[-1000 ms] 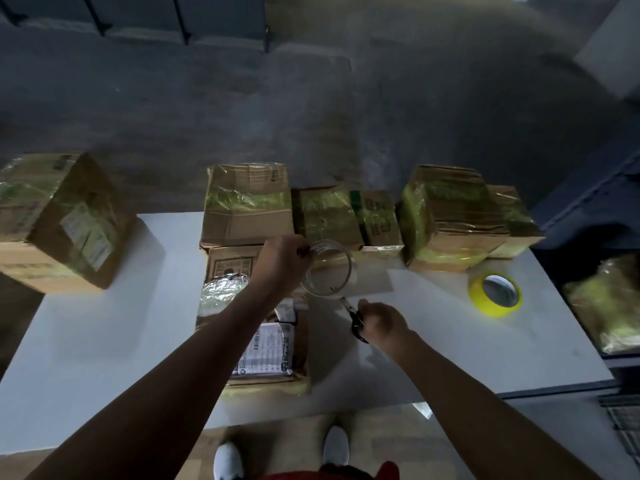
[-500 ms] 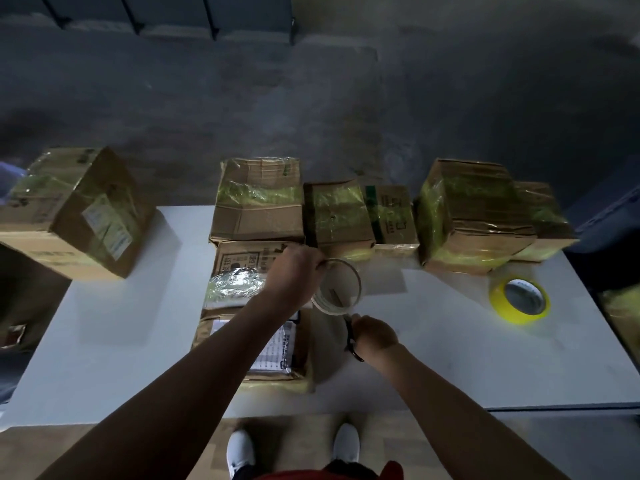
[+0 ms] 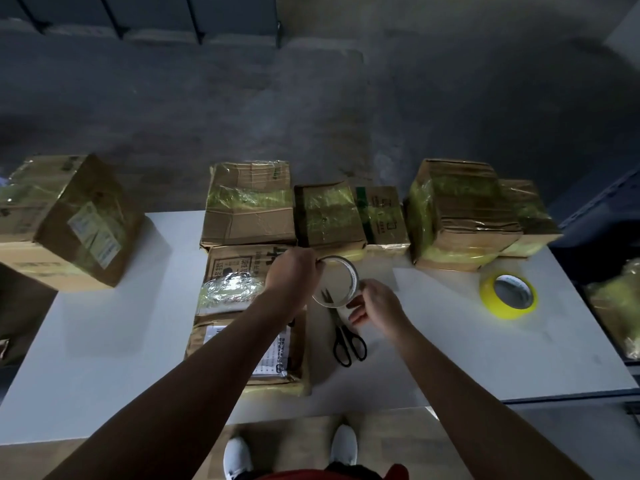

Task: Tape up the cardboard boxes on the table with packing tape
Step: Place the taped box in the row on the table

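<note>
Parcel-packing area, warehouse-type: bare concrete floor (image 3: pixel 346 98), white table (image 3: pixel 104 323) crowded with taped, labelled cardboard boxes (image 3: pixel 249 206), yellow tape roll (image 3: pixel 489 297), scissors (image 3: pixel 342 331).

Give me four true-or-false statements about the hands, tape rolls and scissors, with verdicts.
1. The left hand holds the clear tape roll. True.
2. The right hand holds the scissors. False: the scissors lie on the table; the right hand pinches the clear tape roll's rim.
3. The yellow tape roll lies on the table, apart from both hands. True.
4. The boxes along the far edge carry no tape. False: yellowish tape wraps them.
</note>
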Demonstrator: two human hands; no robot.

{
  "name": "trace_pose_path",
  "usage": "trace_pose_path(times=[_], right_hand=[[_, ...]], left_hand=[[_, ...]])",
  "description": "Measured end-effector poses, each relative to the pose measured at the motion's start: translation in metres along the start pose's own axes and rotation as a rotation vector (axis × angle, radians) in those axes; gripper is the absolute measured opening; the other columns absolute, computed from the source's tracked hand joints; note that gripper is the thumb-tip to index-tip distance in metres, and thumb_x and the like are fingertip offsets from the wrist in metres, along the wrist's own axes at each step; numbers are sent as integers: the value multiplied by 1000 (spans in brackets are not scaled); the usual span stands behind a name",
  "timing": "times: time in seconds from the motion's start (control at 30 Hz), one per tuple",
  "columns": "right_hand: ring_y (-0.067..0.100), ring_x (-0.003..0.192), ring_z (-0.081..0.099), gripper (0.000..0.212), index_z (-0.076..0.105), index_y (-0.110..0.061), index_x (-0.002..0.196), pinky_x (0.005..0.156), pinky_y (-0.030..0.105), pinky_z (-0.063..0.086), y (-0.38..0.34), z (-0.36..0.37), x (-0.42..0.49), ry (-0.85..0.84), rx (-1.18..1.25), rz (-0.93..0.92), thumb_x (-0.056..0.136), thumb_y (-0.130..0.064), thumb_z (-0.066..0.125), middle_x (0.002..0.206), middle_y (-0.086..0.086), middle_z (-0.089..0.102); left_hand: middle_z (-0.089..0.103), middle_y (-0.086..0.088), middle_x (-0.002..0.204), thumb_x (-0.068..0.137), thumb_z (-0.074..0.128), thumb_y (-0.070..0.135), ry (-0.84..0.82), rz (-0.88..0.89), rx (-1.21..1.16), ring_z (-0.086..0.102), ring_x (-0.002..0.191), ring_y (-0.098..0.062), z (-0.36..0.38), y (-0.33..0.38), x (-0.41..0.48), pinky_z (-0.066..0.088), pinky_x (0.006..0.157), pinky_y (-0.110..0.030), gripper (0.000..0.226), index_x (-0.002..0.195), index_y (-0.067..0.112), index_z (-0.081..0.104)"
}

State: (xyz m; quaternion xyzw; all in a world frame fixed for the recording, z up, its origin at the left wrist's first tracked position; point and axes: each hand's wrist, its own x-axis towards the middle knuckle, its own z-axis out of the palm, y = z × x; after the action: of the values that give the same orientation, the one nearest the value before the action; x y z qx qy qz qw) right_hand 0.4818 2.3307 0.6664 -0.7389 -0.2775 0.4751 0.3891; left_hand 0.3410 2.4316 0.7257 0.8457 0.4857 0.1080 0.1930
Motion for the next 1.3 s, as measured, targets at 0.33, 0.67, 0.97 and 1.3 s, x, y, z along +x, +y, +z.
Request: trace_pose_path(times=[0.33,0.67,0.97,1.3], right_hand=[[23,59,71,25,60,4,97,52,28,57,1,-11,9,88,-104,156,98,-16,45,68,16,70],[27,78,68,25,62,8,105,63,26,54,30,-14,29,164,-199,349,95,-13,52,96,22,69],[33,91,69,24,63,6,101,65,32,58,0,-4,9,156,-341,309,92,-12,50,99,22,68],[32,91,61,31,64,-4,93,69,31,42,-63,57,-12,181,-732,-62,96,-26,42,89,13,63]], left_hand=[[63,-13,83,97,46,16,-211,86,-101,51,68,-18,12,23,-3,33,60,-26,26,78,7,61],[69,-12,90,94,50,11,-113,106,-198,63,82,-25,4,3,-12,43,66,-28,20,90,5,69],[70,-10,83,93,51,15,28,-18,-301,64,77,-24,-11,-4,-16,51,68,-36,22,91,5,70],[54,-5,57,96,48,16,133,-177,-366,44,48,-16,-30,-46,-26,28,46,-23,32,67,9,59]])
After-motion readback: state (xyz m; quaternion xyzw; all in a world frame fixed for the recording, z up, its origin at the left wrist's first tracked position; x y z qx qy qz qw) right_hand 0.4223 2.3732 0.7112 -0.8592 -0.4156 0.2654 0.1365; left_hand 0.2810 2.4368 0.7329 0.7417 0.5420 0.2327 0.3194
